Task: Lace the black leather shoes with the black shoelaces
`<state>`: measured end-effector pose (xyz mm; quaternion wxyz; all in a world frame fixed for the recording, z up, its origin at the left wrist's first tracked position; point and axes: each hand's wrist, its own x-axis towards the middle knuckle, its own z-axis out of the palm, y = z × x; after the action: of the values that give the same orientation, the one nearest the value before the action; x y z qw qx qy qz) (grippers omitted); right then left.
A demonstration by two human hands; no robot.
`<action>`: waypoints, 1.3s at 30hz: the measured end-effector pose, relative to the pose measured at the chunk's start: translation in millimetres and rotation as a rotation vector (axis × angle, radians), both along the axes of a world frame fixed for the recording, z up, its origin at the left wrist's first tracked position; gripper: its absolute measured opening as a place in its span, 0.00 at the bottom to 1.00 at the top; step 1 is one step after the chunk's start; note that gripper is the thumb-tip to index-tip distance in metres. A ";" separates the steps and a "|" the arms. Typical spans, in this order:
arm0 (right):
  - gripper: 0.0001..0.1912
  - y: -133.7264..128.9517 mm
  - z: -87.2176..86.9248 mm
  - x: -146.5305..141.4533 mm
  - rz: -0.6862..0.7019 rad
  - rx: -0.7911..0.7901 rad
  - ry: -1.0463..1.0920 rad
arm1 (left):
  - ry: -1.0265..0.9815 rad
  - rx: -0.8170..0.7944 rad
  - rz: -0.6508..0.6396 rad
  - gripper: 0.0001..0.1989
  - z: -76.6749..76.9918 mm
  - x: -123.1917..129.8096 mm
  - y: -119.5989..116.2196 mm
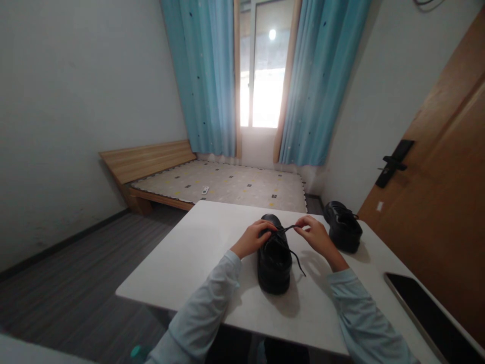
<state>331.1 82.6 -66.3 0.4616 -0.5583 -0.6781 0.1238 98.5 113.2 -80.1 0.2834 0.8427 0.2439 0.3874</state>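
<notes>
- White table [204, 253]: black shoe [275, 275] stands upright mid-table, toe toward the far side.
- Right hand [311, 231]: thumb and fingertips pinch a black lace [288, 228], which runs right from the shoe.
- Left hand [255, 237]: curled over the shoe's lacing, fingertips at the lace; exact grip cannot be told.
- Loose lace end [299, 261]: trails right of the shoe.
- Second shoe [346, 233]: far right of table; phone [424, 311]: near right.
- Beyond, far side: bed [235, 184], blue curtains [210, 76].

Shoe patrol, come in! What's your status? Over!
Left hand at shoe, right hand pinching lace. Shoe upright, toe away. Second shoe off right, not blocking.
</notes>
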 end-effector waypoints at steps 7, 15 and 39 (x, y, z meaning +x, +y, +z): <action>0.15 0.5 1.8 4.2 0.102 -0.201 0.463 | -0.001 -0.004 0.000 0.12 0.5 0.1 -0.3; 0.19 -6.2 2.8 0.6 0.185 -0.352 0.742 | 0.003 0.007 0.001 0.12 -1.3 0.4 0.2; 0.13 -10.2 6.4 -33.4 0.211 0.011 0.687 | 0.005 0.002 0.006 0.12 -0.9 -0.7 0.7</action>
<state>297.8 72.4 -60.0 0.6502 -0.4087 -0.5381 0.3475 97.8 113.9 -81.0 0.2809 0.8431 0.2468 0.3866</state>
